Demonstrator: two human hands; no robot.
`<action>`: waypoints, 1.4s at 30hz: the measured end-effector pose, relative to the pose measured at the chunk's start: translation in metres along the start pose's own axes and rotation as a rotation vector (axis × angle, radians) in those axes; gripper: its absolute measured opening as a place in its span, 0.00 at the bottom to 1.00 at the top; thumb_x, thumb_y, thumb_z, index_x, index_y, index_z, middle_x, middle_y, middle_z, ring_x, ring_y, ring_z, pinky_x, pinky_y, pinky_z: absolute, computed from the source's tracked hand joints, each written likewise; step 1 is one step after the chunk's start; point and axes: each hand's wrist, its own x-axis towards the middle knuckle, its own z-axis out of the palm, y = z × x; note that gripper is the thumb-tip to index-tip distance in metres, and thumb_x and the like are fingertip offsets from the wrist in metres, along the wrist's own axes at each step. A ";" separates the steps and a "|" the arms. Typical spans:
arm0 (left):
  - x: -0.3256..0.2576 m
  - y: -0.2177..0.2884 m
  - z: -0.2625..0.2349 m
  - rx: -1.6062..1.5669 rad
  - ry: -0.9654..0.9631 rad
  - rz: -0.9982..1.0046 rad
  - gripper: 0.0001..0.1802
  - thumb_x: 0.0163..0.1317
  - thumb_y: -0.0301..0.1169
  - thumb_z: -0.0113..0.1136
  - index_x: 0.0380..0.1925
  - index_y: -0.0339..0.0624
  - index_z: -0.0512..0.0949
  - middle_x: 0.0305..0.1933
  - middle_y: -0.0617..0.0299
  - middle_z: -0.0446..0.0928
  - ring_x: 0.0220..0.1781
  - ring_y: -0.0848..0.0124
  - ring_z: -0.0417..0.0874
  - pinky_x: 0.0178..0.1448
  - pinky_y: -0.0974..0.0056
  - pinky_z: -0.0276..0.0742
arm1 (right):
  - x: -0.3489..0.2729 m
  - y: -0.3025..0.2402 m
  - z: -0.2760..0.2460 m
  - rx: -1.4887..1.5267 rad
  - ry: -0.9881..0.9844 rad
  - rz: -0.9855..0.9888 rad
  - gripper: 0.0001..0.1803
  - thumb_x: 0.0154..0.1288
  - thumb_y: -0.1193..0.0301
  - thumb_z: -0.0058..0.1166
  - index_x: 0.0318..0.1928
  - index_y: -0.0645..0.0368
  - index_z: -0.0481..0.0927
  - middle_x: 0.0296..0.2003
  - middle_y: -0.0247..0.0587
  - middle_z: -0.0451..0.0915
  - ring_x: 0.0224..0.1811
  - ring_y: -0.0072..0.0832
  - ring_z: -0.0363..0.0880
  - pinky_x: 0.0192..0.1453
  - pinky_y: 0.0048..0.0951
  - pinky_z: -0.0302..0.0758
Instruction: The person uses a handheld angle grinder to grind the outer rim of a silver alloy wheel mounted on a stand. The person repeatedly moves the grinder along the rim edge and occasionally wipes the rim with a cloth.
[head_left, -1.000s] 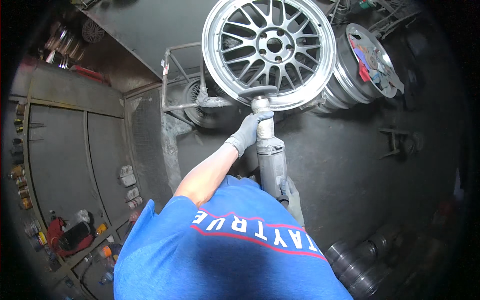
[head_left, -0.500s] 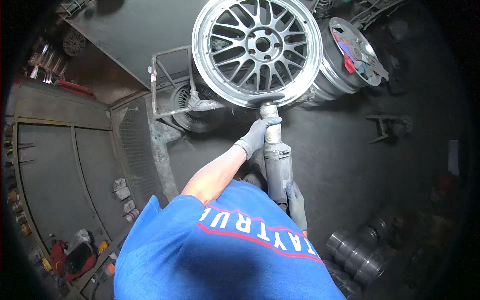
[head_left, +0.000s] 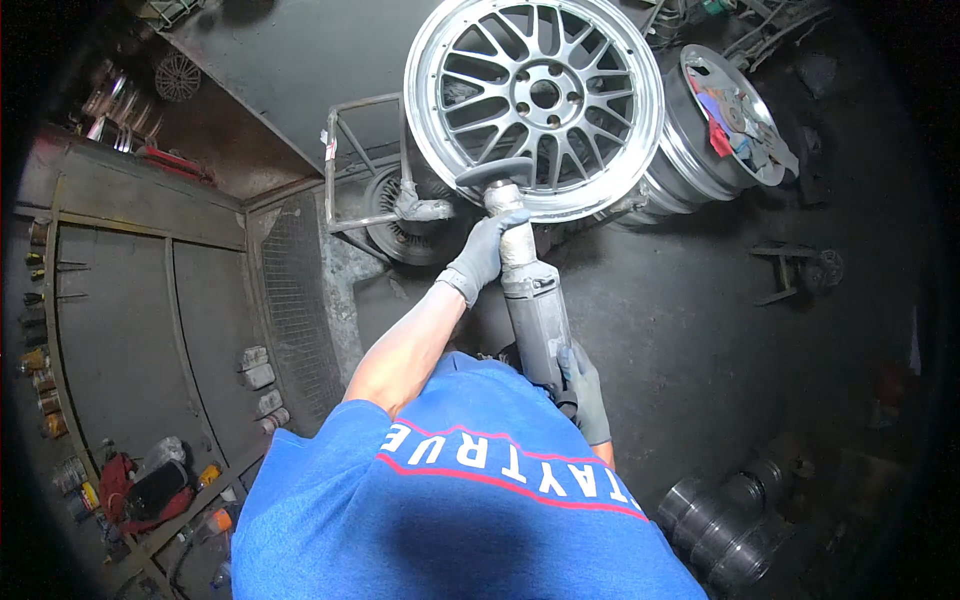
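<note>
Gloved left hand (head_left: 487, 250) grips front of grey polisher (head_left: 530, 300), right hand (head_left: 585, 392) clasps its rear; alloy wheel (head_left: 533, 100) just above left hand, w/ 2nd rim (head_left: 715, 125) beside.

Both gloved hands on grinder (head_left: 530, 290) against wheel (head_left: 535, 100)

- We note a dark, stained concrete floor (head_left: 700, 330), dimly lit.
- A grey metal cabinet (head_left: 130, 320) with panelled doors stands at left.
- A metal tube frame (head_left: 345, 170) sits beside a mesh panel (head_left: 295, 290).
- Dark stacked cylinders (head_left: 730, 530) lie lower right.
</note>
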 end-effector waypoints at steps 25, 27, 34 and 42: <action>0.084 -0.158 0.128 -0.345 0.043 0.118 0.07 0.69 0.30 0.66 0.42 0.41 0.79 0.38 0.57 0.84 0.39 0.62 0.87 0.51 0.55 0.85 | 0.065 -0.070 -0.269 -0.456 -0.078 -0.027 0.32 0.79 0.59 0.54 0.72 0.69 0.71 0.69 0.51 0.75 0.71 0.37 0.72 0.75 0.35 0.66; 0.077 -0.151 0.111 -0.315 0.080 0.153 0.09 0.68 0.31 0.67 0.42 0.41 0.79 0.37 0.57 0.84 0.39 0.63 0.87 0.50 0.56 0.85 | 0.071 -0.060 -0.257 -0.501 -0.079 -0.002 0.32 0.78 0.59 0.55 0.72 0.70 0.70 0.70 0.54 0.74 0.74 0.39 0.70 0.77 0.35 0.63; 0.036 -0.098 0.047 -0.191 0.207 0.243 0.10 0.67 0.34 0.68 0.39 0.41 0.79 0.35 0.58 0.83 0.36 0.65 0.86 0.47 0.58 0.85 | 0.069 -0.036 -0.170 -0.253 -0.241 0.036 0.34 0.78 0.57 0.56 0.73 0.69 0.70 0.70 0.53 0.74 0.73 0.37 0.70 0.77 0.34 0.64; 0.034 -0.090 0.051 -0.247 0.203 0.222 0.16 0.61 0.29 0.72 0.49 0.45 0.81 0.43 0.65 0.83 0.44 0.70 0.86 0.52 0.61 0.84 | 0.080 -0.041 -0.171 -0.285 -0.256 0.037 0.33 0.78 0.57 0.56 0.72 0.70 0.70 0.69 0.52 0.75 0.71 0.36 0.72 0.75 0.33 0.66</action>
